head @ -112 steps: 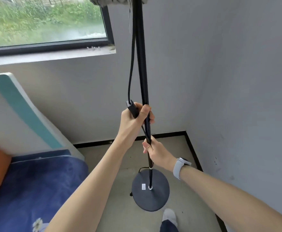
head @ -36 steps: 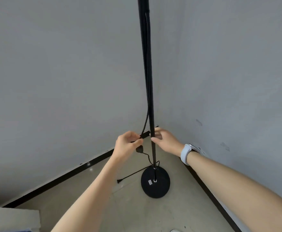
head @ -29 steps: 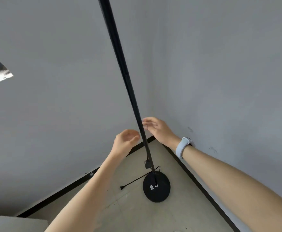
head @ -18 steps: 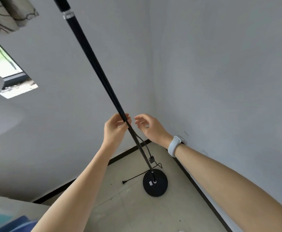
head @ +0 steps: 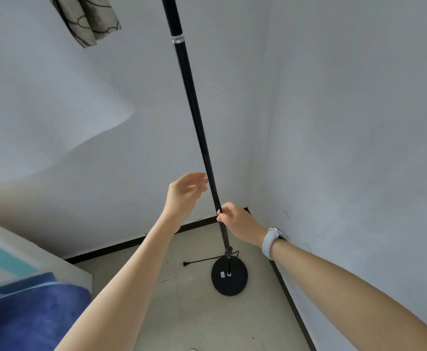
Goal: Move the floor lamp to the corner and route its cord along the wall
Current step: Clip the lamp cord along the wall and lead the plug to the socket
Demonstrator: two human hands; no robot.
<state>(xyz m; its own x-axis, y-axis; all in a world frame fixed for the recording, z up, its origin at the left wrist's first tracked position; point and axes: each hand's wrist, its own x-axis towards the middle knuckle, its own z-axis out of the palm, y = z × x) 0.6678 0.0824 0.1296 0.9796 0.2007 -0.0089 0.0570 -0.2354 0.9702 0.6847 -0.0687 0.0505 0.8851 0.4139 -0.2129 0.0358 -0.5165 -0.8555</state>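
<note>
The black floor lamp stands in the room's corner, its round base (head: 229, 276) on the floor and its thin pole (head: 193, 105) rising out of the top of the view. My right hand (head: 236, 220) pinches the pole low down, above the in-line switch (head: 228, 251). My left hand (head: 185, 192) hovers just left of the pole, fingers apart, holding nothing. The black cord (head: 202, 260) lies on the floor from the base to the left and ends in its plug (head: 185, 263).
Grey walls meet in the corner behind the lamp, with a black skirting board (head: 136, 240) along the floor. A bed with a blue cover (head: 27, 317) and white headboard fills the lower left. A patterned curtain (head: 88, 19) hangs at the top left.
My left hand has let go of the pole and opened beside it. My right hand has moved in and closed on the pole lower down. The view has tilted toward the bed.
</note>
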